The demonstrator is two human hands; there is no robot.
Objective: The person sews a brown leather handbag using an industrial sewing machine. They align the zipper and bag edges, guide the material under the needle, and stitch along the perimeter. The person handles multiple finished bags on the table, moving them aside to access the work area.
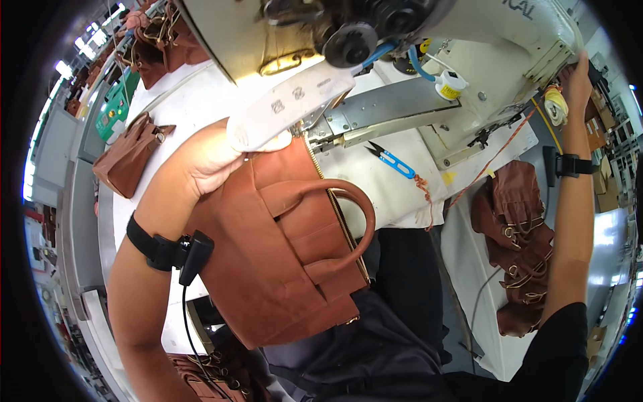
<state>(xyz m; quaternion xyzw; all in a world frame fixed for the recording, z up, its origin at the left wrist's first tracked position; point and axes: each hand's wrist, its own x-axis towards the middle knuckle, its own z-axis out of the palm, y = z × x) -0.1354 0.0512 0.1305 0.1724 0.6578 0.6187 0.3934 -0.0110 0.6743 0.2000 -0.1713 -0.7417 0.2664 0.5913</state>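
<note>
A brown leather handbag [248, 248] with two rolled handles [365, 214] and a brass zip along its edge lies tilted across my lap and the table edge. My left hand [218, 161] holds its upper corner near the needle area of a sewing machine [495, 60]. Some left fingertips are hidden behind the machine's pale cover [295, 100]; others press on the leather by the zip end. My right arm stretches far out to the right. There my right hand [577, 87] is curled at the machine's end, on what looks like the handwheel, its fingers partly hidden.
Blue-handled thread snips [395, 161] lie on the white table right of the bag, beside loose orange thread [425, 187]. Several brown bags [519, 248] are piled at the right. A small brown bag [130, 154] stands at the left, with more bags [167, 47] behind.
</note>
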